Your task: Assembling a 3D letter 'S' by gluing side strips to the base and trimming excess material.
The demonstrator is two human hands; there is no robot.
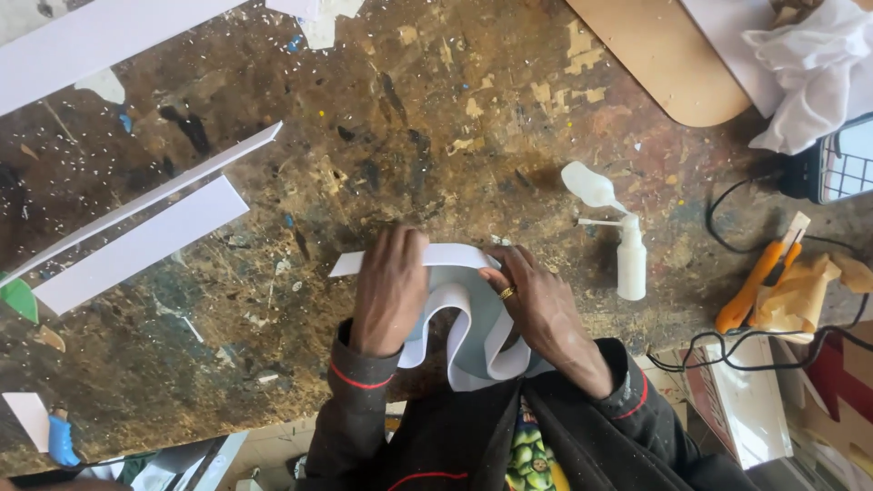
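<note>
The left hand (389,289) and the right hand (536,298) are both closed on a curved white strip (459,314) of thin sheet material, held at the near edge of the counter (436,118), at roughly 6 o'clock in the view. The left hand presses down on the strip's flat upper band, fingers pointing toward 12 o'clock; the right hand pinches the same band at its right end, with a gold ring (506,293) on one finger. Below the hands the strip bends into a wavy loop that hangs against the person's dark jacket. At 3 o'clock from the right hand, near it, a small white bottle (631,264) lies on the counter, with a white rounded piece (589,185) just above it. Further toward 3 o'clock lies an orange-handled knife (755,284), beside crumpled tan tape. At 9 to 10 o'clock, well apart from the hands, two long white strips (145,241) lie diagonally on the paint-stained counter surface.
</note>
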